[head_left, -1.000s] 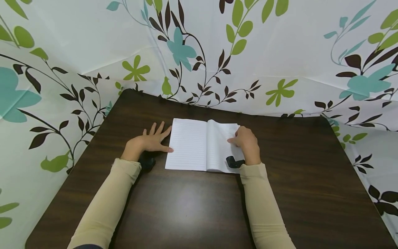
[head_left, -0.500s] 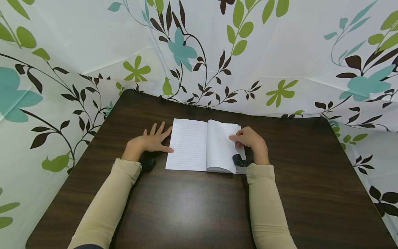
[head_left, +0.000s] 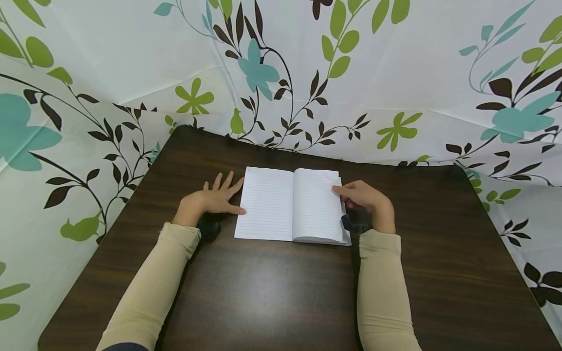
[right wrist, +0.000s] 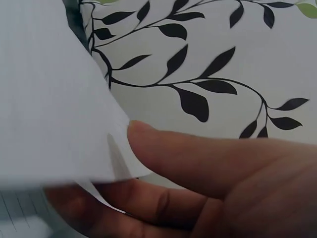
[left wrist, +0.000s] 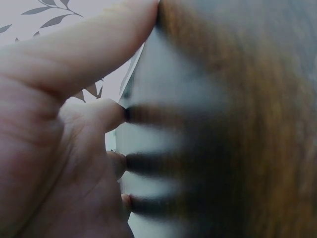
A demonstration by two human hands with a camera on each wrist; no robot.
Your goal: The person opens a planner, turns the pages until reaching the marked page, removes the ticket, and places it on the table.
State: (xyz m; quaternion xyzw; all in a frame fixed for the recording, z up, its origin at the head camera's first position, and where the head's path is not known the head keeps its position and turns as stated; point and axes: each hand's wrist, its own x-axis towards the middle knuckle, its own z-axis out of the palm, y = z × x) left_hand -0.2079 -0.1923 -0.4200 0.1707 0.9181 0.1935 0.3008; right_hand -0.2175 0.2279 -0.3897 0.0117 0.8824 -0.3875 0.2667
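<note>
One notebook (head_left: 265, 204) is lying open on brown table (head_left: 263, 287).
Left hand (head_left: 208, 200) is spreading fingers wide, thumb at the left edge; right hand (head_left: 366, 197) pinching pages (head_left: 315, 207) near the right edge.

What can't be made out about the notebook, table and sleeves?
- Notebook, cover design: head view, hidden beneath its pages.
- Table, near edge: head view, cut off by the bottom border.
- Table's fine grain: left wrist view, lost to blur.
- Sleeves, upper ends: head view, cut off at bottom.

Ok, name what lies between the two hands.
The open notebook lies between the left hand and the right hand, on the table; the head view shows it.
</note>
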